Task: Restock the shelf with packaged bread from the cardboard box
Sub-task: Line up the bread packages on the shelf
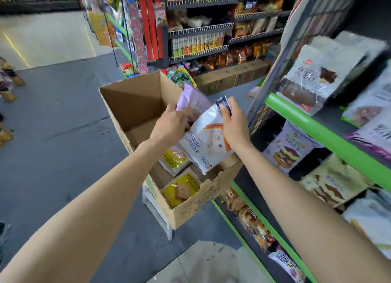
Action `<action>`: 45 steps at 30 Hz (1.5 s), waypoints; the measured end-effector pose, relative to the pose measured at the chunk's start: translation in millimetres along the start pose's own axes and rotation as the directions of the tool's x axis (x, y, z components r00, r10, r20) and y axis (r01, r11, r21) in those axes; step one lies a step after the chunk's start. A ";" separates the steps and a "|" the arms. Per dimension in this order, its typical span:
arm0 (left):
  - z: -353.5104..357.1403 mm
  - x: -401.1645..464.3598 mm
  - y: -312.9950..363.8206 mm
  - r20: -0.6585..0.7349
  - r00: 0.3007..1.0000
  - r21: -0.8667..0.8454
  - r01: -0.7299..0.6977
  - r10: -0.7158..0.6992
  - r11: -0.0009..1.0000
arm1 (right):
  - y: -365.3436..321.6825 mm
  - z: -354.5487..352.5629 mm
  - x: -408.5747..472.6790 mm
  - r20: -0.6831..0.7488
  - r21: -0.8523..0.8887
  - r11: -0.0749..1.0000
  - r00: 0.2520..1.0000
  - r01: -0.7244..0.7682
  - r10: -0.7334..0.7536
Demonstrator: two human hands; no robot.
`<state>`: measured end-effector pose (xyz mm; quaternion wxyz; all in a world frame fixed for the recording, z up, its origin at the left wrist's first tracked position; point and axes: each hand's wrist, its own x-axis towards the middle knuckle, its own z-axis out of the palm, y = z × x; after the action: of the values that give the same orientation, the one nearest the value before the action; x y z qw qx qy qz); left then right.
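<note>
The green-edged metal shelf (pixel 330 134) stands right of the open brown cardboard box (pixel 135 105). Above it, the right hand (pixel 234 124) pinches the white glossy plastic bread bag (pixel 207 139) by its top seal — likely light, soft, crushable, slippery. The left hand (pixel 171 124) grips a lilac packet (pixel 190 98).

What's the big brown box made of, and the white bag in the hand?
The box looks like plain matte cardboard: brown, with a torn, ragged rim. The white bag seems to be glossy plastic film: it crinkles and catches light.
</note>
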<state>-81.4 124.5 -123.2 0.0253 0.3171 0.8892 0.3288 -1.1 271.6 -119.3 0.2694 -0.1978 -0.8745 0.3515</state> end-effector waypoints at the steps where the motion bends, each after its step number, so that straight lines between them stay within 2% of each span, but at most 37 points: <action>1: -0.2 -0.8 10.3 0.021 1.000 -0.033 -0.018 0.018 0.999 | -0.8 -6.8 -2.8 -0.040 0.008 1.000 0.999 0.011 -0.011; 5: -1.3 -12.6 61.8 0.156 0.987 -0.235 0.014 0.024 0.972 | -2.2 -36.5 -14.8 -0.165 0.019 0.999 0.986 0.043 -0.039; 9: 14.6 -22.9 104.4 0.227 0.955 -0.053 -0.184 0.191 0.982 | 9.7 -76.9 -34.4 -0.241 0.054 0.998 0.970 0.024 -0.011; 12: 32.1 -34.6 132.8 0.240 0.943 0.003 -0.239 0.231 0.971 | 29.0 -110.0 -57.4 -0.322 0.138 0.988 0.941 -0.068 0.109; 14: 48.1 -51.5 151.9 0.203 0.952 -0.016 -0.229 0.228 0.973 | 43.9 -131.4 -76.6 -0.356 0.227 0.949 0.888 -0.220 0.292; 16: 65.9 -70.7 169.9 0.180 0.966 -0.048 -0.177 0.183 0.983 | 55.8 -152.8 -101.8 -0.298 0.268 0.856 0.807 -0.442 0.510; 18: 85.9 -90.1 184.2 0.190 0.973 -0.084 -0.120 0.134 0.989 | 77.0 -169.1 -128.5 -0.181 0.280 0.761 0.746 -0.586 0.641; 20: 106.1 -108.4 195.2 0.205 0.976 -0.199 -0.027 0.069 0.980 | 96.4 -181.8 -157.5 -0.017 0.438 0.631 0.695 -0.641 0.719; 22: 125.6 -125.1 203.3 0.233 0.972 -0.404 0.123 -0.028 0.907 | 118.0 -193.7 -185.7 0.065 0.560 0.537 0.680 -0.631 0.731; 25: 151.2 -142.7 215.4 0.341 0.935 -0.562 0.283 -0.094 0.777 | 120.5 -217.9 -220.2 0.097 0.574 0.560 0.728 -0.598 0.679; 27: 166.7 -151.4 225.0 0.392 0.918 -0.571 0.299 -0.065 0.764 | 133.8 -231.2 -236.8 0.109 0.589 0.553 0.736 -0.589 0.668; 29: 185.0 -155.5 234.0 0.392 0.919 -0.531 0.269 -0.048 0.803 | 145.3 -240.5 -250.0 0.089 0.599 0.551 0.732 -0.581 0.675; 32: 210.7 -157.9 244.6 0.348 0.937 -0.343 0.162 -0.035 0.925 | 162.6 -255.5 -261.6 -0.063 0.545 0.603 0.689 -0.582 0.722; 34: 224.2 -157.2 248.7 0.300 0.951 -0.126 0.122 -0.079 0.985 | 170.1 -270.7 -264.0 -0.207 0.394 0.701 0.686 -0.594 0.697; 36: 228.4 -156.4 254.3 0.261 0.959 0.038 0.107 -0.113 0.994 | 179.0 -288.9 -264.8 -0.288 -0.058 0.767 0.747 -0.639 0.600; 38: 226.5 -156.7 263.4 0.227 0.973 0.122 0.015 -0.043 0.992 | 178.1 -307.3 -265.0 -0.218 -0.511 0.670 0.836 -0.538 0.504; 39: 225.2 -157.2 267.8 0.239 0.971 0.145 -0.041 0.006 0.989 | 176.5 -314.5 -263.6 -0.145 -0.651 0.610 0.862 -0.452 0.485; 42: 221.4 -166.6 282.4 0.367 0.908 0.233 -0.299 0.201 0.926 | 171.2 -324.3 -256.0 0.103 -0.841 0.518 0.895 -0.154 0.434; 45: 229.4 -178.1 295.1 0.446 0.817 0.294 -0.520 0.366 0.802 | 164.9 -323.6 -246.7 0.238 -0.827 0.561 0.925 0.032 0.297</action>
<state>280.3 323.5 -154.6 0.0464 0.5733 0.8150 0.0699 413.8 415.2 -123.5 -0.0407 -0.2998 -0.9521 -0.0441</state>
